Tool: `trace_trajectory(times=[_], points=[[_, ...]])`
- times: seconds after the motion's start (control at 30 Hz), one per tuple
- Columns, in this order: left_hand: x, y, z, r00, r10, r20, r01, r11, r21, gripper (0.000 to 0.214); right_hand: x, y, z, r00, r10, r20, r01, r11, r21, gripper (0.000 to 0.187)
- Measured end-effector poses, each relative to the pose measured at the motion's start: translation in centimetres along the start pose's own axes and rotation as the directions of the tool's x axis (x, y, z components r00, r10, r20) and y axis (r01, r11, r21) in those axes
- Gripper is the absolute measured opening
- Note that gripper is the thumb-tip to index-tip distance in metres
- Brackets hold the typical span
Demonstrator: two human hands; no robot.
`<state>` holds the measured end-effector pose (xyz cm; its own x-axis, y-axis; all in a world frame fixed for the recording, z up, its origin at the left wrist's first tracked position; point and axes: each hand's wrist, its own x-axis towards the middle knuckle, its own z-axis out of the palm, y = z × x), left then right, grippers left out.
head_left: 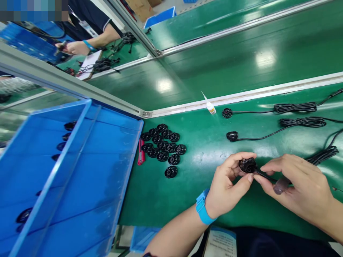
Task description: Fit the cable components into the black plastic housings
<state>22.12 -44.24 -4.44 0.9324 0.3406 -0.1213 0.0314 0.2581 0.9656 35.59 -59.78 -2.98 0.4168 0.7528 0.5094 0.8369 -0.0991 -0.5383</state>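
Note:
Between the thumb and fingers of my left hand (pixel 230 182) is a round black plastic housing (pixel 247 165), tilted on its side. My right hand (pixel 300 185) pinches the black cable (pixel 265 175) where it leaves that housing. A brownish wrap sits on one finger of the right hand. The cable's coiled bundle (pixel 323 155) lies behind the right hand. Farther back on the green bench rest two more cabled housings, one upper (pixel 227 113) and one lower (pixel 232 136), with their coils to the right.
Several loose black round parts (pixel 162 144) are grouped left of my hands, beside a red cutter (pixel 140 152). A small white dropper bottle (pixel 211 107) stands near the metal rail. A blue bin (pixel 102 171) borders the left. Across the divider, another person's hand (pixel 77 48) holds something.

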Motion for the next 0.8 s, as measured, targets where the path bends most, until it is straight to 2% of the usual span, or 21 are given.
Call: trace_trajectory(times=[0.1, 0.2, 0.37, 0.5, 0.7, 0.8], points=[[0.1, -0.2, 0.0, 0.999, -0.045, 0.011, 0.046, 0.995, -0.093, 0.042, 0.3, 0.0, -0.3, 1.0, -0.019, 0.002, 0.019, 1.0, 0.001, 0.007], [0.0, -0.3, 0.1, 0.999, -0.049, -0.006, 0.048, 0.994, -0.093, 0.042, 0.4, 0.0, -0.5, 1.0, -0.022, 0.014, 0.022, 1.0, 0.016, 0.006], [-0.2, 0.2, 0.3, 0.997, 0.03, -0.068, -0.024, 0.995, 0.098, 0.042, 0.2, 0.0, -0.5, 1.0, -0.02, 0.011, 0.02, 1.0, 0.023, 0.007], [-0.4, 0.5, 0.4, 0.994, 0.06, -0.095, -0.036, 0.971, 0.236, 0.042, -0.1, 0.0, -0.4, 0.999, -0.008, 0.045, 0.007, 1.0, 0.021, 0.008], [-0.4, 0.7, 0.4, 0.989, 0.104, -0.106, -0.066, 0.946, 0.316, 0.042, 0.2, -0.2, -0.4, 0.999, 0.009, 0.042, -0.011, 0.999, 0.031, 0.004], [-0.3, 0.7, 0.3, 0.993, 0.088, -0.082, -0.062, 0.958, 0.278, 0.043, 1.1, -0.3, -0.8, 0.998, 0.039, 0.044, -0.04, 0.999, 0.037, 0.013]])
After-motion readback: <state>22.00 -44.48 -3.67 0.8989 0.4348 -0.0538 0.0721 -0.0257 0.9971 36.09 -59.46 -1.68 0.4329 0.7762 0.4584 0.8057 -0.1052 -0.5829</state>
